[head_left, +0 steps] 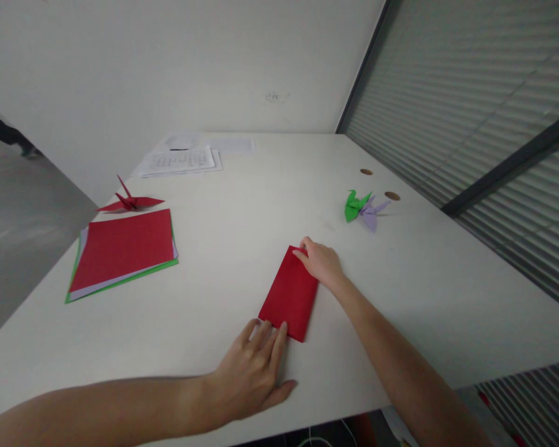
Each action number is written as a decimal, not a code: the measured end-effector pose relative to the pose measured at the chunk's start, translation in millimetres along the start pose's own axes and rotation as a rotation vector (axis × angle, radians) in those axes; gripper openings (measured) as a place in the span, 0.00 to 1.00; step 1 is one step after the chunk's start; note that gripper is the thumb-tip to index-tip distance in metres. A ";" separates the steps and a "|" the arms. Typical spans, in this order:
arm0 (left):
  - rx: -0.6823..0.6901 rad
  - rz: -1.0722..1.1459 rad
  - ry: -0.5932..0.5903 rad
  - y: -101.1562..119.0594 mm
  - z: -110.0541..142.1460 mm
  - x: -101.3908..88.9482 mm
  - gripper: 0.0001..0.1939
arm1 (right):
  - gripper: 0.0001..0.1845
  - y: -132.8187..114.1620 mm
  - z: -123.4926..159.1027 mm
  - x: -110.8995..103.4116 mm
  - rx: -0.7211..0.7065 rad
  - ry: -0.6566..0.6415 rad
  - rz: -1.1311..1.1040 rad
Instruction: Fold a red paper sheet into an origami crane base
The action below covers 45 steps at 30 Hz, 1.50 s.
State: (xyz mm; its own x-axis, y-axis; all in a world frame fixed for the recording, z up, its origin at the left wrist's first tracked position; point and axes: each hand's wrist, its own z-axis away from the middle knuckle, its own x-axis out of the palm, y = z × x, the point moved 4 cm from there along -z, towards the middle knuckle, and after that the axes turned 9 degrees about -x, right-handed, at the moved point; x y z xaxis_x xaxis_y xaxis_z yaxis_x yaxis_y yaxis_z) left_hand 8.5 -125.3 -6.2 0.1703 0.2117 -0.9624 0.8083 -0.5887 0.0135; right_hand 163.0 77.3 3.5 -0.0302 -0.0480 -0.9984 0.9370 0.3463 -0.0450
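Observation:
A red sheet of paper [291,295], folded into a narrow rectangle, lies slantwise on the white table in front of me. My left hand [254,369] rests at its near edge, fingers stretched out with the tips on the paper and the thumb apart. At the far right corner, my right hand [321,261] pinches the paper between thumb and fingers. Farther right stand a green paper crane [355,206] and a lilac paper crane [371,214], touching or nearly so.
On the left lies a stack of coloured paper [128,248], red on top with lilac and green beneath. Behind it sits a red paper crane [129,202]. Printed sheets [181,160] lie at the back. Two round holes pierce the tabletop [242,211] near the window blinds [484,93].

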 end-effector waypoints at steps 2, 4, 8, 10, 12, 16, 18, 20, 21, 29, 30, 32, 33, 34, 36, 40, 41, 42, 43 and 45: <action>0.001 -0.002 0.003 0.0 -0.6 -0.8 0.34 | 0.15 0.1 -0.1 0.4 0.001 -0.001 -0.001; 0.003 -0.004 0.000 0.1 -0.9 -1.4 0.33 | 0.15 0.3 -0.2 1.0 0.001 -0.002 -0.002; 0.005 -0.001 -0.002 0.3 -0.9 -1.4 0.33 | 0.14 0.5 -0.2 1.5 -0.004 0.002 0.002; 0.007 0.003 -0.003 0.2 -1.0 -1.3 0.33 | 0.14 0.6 -0.1 1.3 -0.003 0.001 0.001; 0.008 0.004 -0.001 0.1 -1.4 -1.4 0.34 | 0.14 0.4 0.0 0.9 0.000 -0.004 -0.001; 0.004 0.005 -0.005 0.3 -2.3 -1.9 0.33 | 0.15 -0.2 0.1 -0.1 -0.004 -0.004 0.001; 0.007 0.006 -0.013 1.0 -2.3 -1.9 0.33 | 0.15 0.0 0.0 0.1 0.001 -0.006 0.007; 0.012 0.005 -0.017 1.6 -2.1 -2.1 0.34 | 0.15 0.4 -0.2 0.6 0.006 -0.010 0.011; 0.013 0.003 -0.015 1.7 -2.0 -2.4 0.34 | 0.15 0.5 -0.3 0.8 0.006 -0.010 0.011; 0.013 0.002 0.014 0.9 -2.1 -3.0 0.34 | 0.15 0.4 -0.4 0.7 0.006 -0.009 0.007; 0.012 0.005 0.016 1.1 -1.7 -2.7 0.34 | 0.15 0.3 -0.5 0.8 0.005 -0.008 0.007; 0.006 0.014 0.027 2.0 -0.6 -3.1 0.33 | 0.15 0.4 -0.8 1.0 0.005 -0.006 0.008; 0.001 0.017 0.041 2.4 -0.3 -4.2 0.32 | 0.15 0.4 -1.1 1.0 0.006 -0.006 0.007; 0.001 0.019 0.058 2.9 -0.1 -6.0 0.31 | 0.15 0.4 -1.3 1.0 0.006 -0.007 0.007; 0.010 0.015 0.073 3.6 -0.6 -10.2 0.28 | 0.15 0.3 -1.5 0.9 0.007 -0.013 0.006; 0.028 0.012 0.020 2.2 -4.3 -16.8 0.24 | 0.15 -0.3 -1.2 0.8 0.011 -0.024 0.011; 0.026 0.020 0.017 1.3 -4.9 -17.9 0.25 | 0.14 -0.6 -1.0 0.9 0.011 -0.024 0.012; 0.028 0.033 0.016 0.7 -5.0 -18.4 0.27 | 0.14 -0.8 -0.8 1.0 0.009 -0.019 0.014; 0.030 0.047 0.011 0.3 -4.8 -18.2 0.29 | 0.14 -1.0 -0.6 1.1 0.007 -0.012 0.016; 0.037 0.077 -0.016 0.5 -3.2 -15.6 0.34 | 0.14 -1.2 -0.4 1.4 0.003 -0.001 0.020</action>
State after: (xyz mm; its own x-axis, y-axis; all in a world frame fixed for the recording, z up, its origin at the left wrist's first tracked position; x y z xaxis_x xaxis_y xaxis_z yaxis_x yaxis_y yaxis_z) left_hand 8.0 -126.4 9.6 0.2221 0.1520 -0.9631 0.7714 -0.6315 0.0782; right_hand 161.6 77.2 2.1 -0.0113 -0.0417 -0.9991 0.9386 0.3442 -0.0250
